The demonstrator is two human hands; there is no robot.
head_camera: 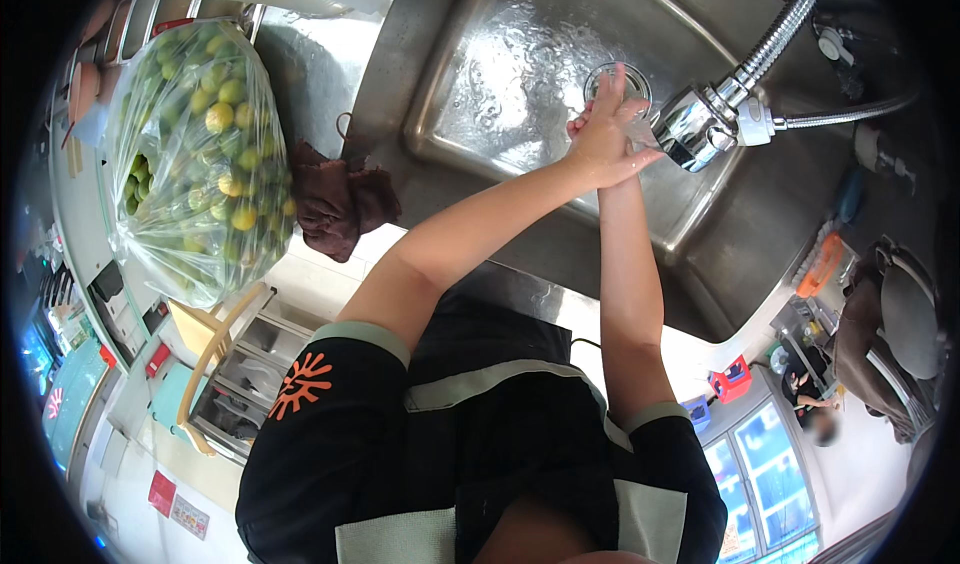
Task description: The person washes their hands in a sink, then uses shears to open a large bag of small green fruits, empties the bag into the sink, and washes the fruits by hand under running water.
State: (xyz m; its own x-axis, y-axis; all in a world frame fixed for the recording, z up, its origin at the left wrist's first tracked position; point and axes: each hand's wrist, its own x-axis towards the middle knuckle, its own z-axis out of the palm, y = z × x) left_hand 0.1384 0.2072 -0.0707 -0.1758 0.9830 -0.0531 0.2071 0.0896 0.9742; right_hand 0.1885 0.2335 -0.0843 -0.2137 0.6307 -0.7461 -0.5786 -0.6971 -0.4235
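My left hand (602,130) lies back up over my right hand in the sink, its fingers spread and its thumb out to the right. Only some fingertips of my right hand (577,123) show past the left hand's edge; the rest is hidden beneath. Both hands look wet and hold no object that I can see. Close by on the right is the chrome faucet head (694,130), with water coming from it at the hands. Beyond the fingers sits the round drain (636,76) of the stainless steel sink (480,69), whose floor is wet.
A clear plastic bag of green and yellow citrus fruit (217,151) stands left of the sink, beside a dark brown cloth (337,200). At right are an orange-handled brush (821,264) and a flexible metal hose (791,31). Another person (814,406) is far off at lower right.
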